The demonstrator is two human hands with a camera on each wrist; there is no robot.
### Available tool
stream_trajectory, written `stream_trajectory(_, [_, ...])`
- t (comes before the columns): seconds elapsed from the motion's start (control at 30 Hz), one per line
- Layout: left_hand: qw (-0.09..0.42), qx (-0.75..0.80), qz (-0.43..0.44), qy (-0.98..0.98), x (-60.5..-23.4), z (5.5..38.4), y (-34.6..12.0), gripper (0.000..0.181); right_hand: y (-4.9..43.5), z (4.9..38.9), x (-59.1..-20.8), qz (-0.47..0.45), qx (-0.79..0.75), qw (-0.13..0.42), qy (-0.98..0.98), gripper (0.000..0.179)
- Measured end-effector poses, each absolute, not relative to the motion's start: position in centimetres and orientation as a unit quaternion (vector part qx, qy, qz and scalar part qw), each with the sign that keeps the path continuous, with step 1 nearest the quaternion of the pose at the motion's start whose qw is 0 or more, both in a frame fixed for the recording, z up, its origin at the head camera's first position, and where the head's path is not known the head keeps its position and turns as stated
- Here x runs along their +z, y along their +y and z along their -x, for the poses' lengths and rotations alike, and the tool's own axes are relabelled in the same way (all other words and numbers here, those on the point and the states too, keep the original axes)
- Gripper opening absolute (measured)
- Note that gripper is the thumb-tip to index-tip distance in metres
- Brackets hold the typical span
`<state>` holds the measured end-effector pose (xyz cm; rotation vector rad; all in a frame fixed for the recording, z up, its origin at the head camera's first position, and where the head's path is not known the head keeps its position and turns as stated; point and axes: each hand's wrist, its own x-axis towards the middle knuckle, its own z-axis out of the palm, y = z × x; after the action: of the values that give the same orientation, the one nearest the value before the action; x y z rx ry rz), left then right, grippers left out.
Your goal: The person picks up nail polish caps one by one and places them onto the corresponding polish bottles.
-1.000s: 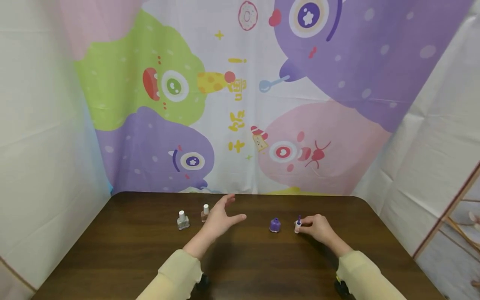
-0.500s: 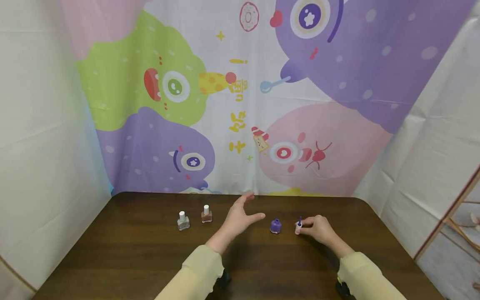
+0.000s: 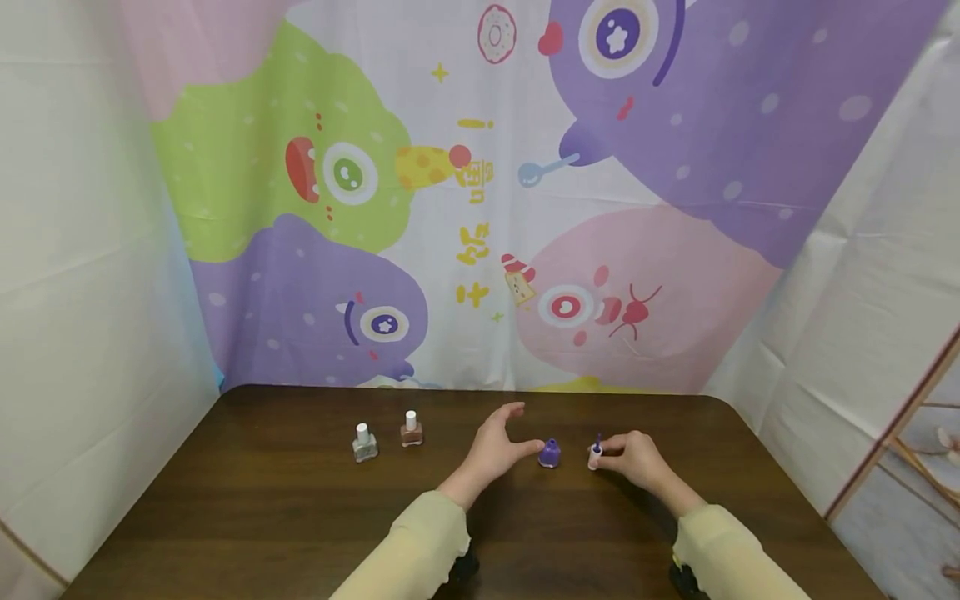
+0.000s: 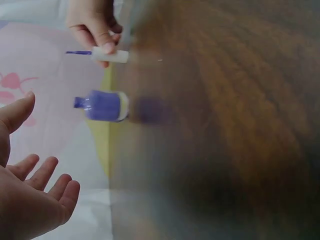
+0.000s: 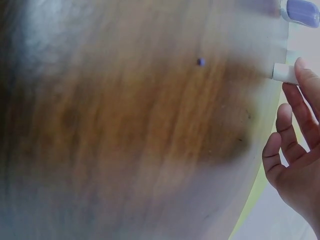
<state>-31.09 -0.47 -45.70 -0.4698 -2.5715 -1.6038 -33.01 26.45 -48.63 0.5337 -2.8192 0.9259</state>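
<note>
An uncapped purple nail polish bottle (image 3: 550, 454) stands upright on the table between the two hands. My left hand (image 3: 497, 450) is just left of it, fingers spread and thumb tip right at the bottle in the head view. The left wrist view shows a gap between that hand and the bottle (image 4: 106, 105). My right hand (image 3: 642, 460) pinches a white nail polish cap (image 3: 596, 457) between thumb and fingers, low over the table. From the cap a purple-coated brush (image 4: 78, 52) points upward. In the right wrist view the cap (image 5: 284, 73) shows only in part.
Two capped nail polish bottles, one silvery grey (image 3: 365, 447) and one brownish pink (image 3: 412, 431), stand at the left of the brown table (image 3: 247, 508). A small purple spot (image 5: 201, 62) marks the tabletop. A cartoon-printed curtain (image 3: 465, 333) hangs behind the back edge.
My left hand has moved right, from beside the brownish-pink bottle to the purple one, uncovering the brownish-pink bottle. The right hand still holds the cap in about the same place.
</note>
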Motion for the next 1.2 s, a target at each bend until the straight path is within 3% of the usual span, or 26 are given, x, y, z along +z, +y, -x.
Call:
stream_trajectory(0.53, [-0.014,-0.512,0.135,-0.848,-48.1,31.0,1.5,0.069,26.5,33.2,-48.6,-0.182,0.325,0.045,-0.927,0.018])
stream_trajectory(0.9, [0.007,-0.473,0.130,-0.871,-48.5,30.8,2.6,0.055,26.6,33.3,-48.7,-0.181,0.320,0.049,-0.929,0.020])
stream_trajectory(1.2, [0.066,-0.440,0.107,-0.889,-48.6,30.6,3.4,0.036,26.6,33.3,-48.6,-0.189,0.319,0.051,-0.928,0.020])
